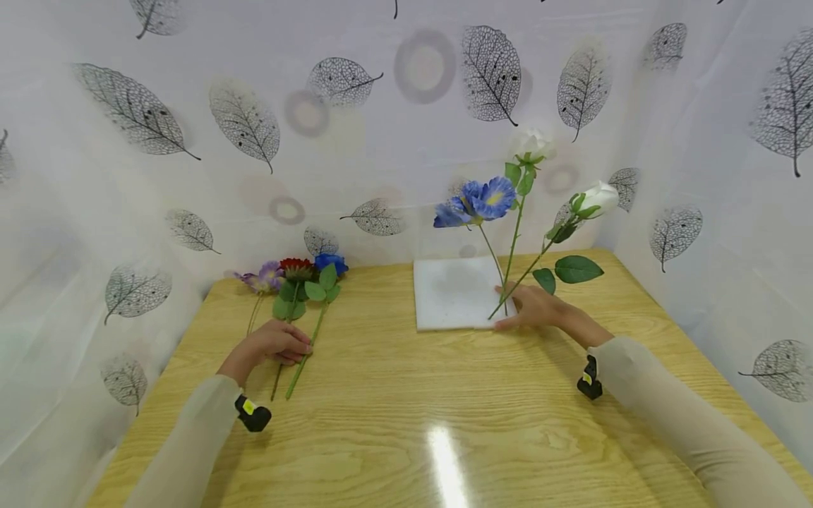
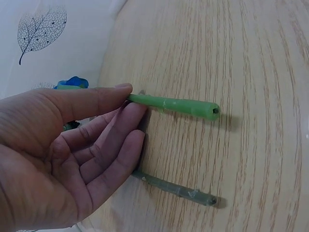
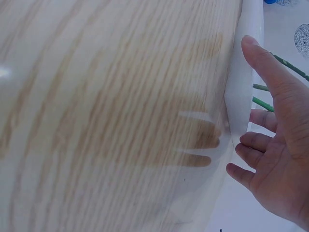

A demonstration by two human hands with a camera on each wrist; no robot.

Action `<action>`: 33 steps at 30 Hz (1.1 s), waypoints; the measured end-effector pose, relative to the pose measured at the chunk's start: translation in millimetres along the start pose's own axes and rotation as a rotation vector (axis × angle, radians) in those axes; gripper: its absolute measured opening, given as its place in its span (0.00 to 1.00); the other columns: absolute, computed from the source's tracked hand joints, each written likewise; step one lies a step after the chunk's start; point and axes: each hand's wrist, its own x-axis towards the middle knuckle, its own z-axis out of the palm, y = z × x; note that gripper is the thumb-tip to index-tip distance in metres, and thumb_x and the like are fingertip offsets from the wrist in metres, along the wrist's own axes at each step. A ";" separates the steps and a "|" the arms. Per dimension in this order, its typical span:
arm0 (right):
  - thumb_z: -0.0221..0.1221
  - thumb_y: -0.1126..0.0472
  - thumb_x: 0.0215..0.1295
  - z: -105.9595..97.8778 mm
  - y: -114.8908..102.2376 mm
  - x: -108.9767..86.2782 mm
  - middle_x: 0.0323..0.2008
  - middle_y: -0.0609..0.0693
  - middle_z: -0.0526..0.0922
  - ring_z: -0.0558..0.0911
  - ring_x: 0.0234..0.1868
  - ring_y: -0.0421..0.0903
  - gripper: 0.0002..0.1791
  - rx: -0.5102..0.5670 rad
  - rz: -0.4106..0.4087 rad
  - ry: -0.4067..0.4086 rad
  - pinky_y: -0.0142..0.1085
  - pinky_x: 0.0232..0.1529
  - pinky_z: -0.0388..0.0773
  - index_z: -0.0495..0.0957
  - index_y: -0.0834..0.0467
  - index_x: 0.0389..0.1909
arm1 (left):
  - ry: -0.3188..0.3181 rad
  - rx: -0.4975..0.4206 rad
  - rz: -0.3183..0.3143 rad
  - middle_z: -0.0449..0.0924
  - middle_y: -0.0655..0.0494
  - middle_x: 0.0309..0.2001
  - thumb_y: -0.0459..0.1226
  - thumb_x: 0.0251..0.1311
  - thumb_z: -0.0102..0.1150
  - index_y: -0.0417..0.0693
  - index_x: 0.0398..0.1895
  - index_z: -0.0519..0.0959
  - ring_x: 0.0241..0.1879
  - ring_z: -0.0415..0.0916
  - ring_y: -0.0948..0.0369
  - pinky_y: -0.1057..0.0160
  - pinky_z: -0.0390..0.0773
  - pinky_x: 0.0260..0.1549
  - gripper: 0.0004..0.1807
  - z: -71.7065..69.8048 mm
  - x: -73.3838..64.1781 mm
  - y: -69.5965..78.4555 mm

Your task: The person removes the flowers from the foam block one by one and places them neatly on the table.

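In the head view, my left hand is at the left of the table, its thumb and finger pinching the bright green stem of a blue flower. Below those fingers in the left wrist view runs a darker stem, from the red flower. A purple flower lies beside them. My right hand rests against the right side of a white foam block, fingers loosely extended. From the block rise a blue iris, a white rose and a leaning white rosebud.
The wooden table reaches up to a pale curtain printed with leaves, which encloses the back and sides. Green leaves of the leaning rosebud spread above my right wrist.
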 end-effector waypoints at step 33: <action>0.72 0.46 0.60 0.5 1.9 -0.6 0.70 0.73 0.67 0.69 0.69 0.72 0.50 0.015 -0.025 0.008 0.63 0.64 0.72 0.62 0.70 0.74 | 0.031 0.057 0.059 0.87 0.44 0.44 0.36 0.69 0.61 0.27 0.56 0.78 0.38 0.85 0.61 0.56 0.88 0.43 0.20 -0.7 0.3 15.0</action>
